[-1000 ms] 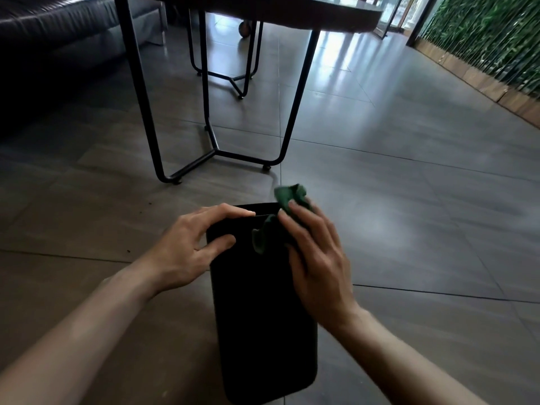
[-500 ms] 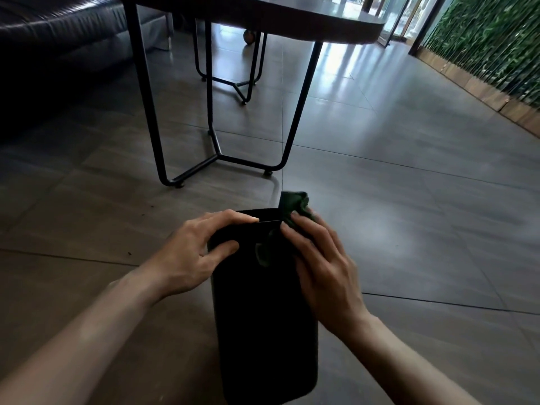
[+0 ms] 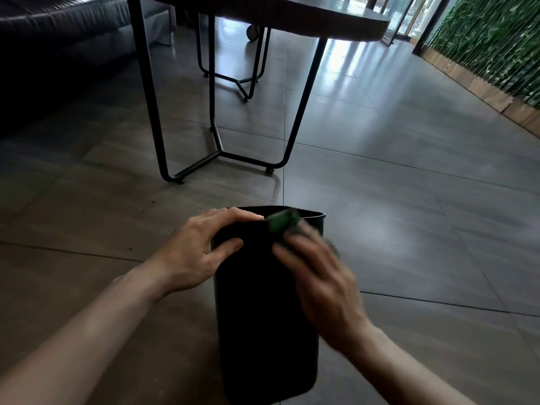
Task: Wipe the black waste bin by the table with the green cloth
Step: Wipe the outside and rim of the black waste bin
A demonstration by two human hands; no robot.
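Grey tiled floor (image 3: pixel 409 176) in front of a black-legged table (image 3: pixel 292 16): the black waste bin (image 3: pixel 263 317) stands upright between the two hands.

The left hand (image 3: pixel 198 252) grips the bin's near-left rim, fingers over the top, thumb on the wall. The blurred right hand (image 3: pixel 318 276) presses the green cloth (image 3: pixel 282 222) against the upper near wall just under the rim, fingers fairly straight; unwiped wall runs down toward the person.
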